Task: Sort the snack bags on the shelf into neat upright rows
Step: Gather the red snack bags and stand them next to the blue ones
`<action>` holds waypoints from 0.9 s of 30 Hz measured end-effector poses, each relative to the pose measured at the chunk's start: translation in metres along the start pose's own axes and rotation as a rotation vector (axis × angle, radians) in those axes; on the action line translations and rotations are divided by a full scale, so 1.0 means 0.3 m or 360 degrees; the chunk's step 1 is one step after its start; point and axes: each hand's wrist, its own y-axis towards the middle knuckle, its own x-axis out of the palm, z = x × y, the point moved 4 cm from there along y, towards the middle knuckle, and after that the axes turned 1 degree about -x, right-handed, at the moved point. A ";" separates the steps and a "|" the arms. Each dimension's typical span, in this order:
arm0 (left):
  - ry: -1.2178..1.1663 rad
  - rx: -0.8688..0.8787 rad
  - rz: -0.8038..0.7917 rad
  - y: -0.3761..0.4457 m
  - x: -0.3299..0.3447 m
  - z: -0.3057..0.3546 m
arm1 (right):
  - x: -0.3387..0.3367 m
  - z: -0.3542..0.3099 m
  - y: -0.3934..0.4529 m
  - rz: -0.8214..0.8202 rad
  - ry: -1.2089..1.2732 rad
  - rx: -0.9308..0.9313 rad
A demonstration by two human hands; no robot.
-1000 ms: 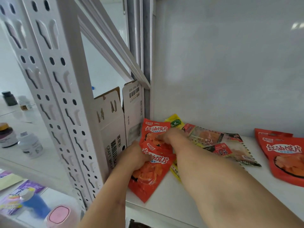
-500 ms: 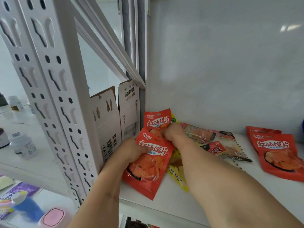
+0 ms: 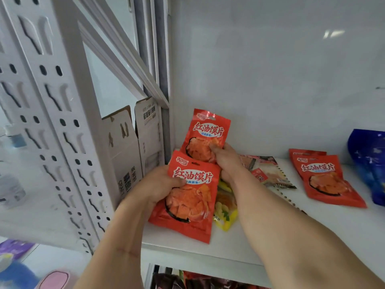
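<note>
Snack bags are sitting near the shelf (image 3: pixel 208 253) front edge. Left hand (image 3: pixel 155 187) is gripping the near red bag (image 3: pixel 187 205) upright. Right hand (image 3: pixel 226 161) is pinching the far red bag (image 3: pixel 205 134) upright by the back wall (image 3: pixel 270 80). Open shelf room is lying to the right.

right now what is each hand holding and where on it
Left hand holds the front red snack bag by its left edge, thumb on its face. Right hand holds the rear red snack bag at its lower right.
</note>
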 end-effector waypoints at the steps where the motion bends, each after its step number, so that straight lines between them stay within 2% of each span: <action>1: -0.0031 0.0007 -0.0012 -0.004 0.006 -0.001 | -0.007 -0.006 -0.005 -0.0007 0.0048 -0.0019; 4: -0.0157 0.0015 -0.0075 -0.027 0.039 0.004 | -0.036 -0.039 -0.024 0.0011 0.0156 -0.0098; 9: -0.0209 0.0123 -0.0127 -0.052 0.126 0.032 | -0.158 -0.120 -0.056 0.0206 0.0155 -0.0208; 13: -0.0185 0.0262 -0.0189 -0.072 0.253 0.060 | -0.344 -0.162 -0.093 0.0424 0.0056 -0.0262; 17: -0.0095 0.0350 -0.0117 -0.080 0.411 0.075 | -0.574 -0.190 -0.153 0.0594 -0.0107 -0.0326; 23: 0.0085 0.0336 -0.0050 -0.088 0.684 0.100 | -0.929 -0.233 -0.271 0.0855 -0.0659 -0.0438; 27: 0.0219 0.0333 0.0027 -0.091 0.849 0.107 | -1.102 -0.221 -0.319 0.0855 -0.1033 -0.0470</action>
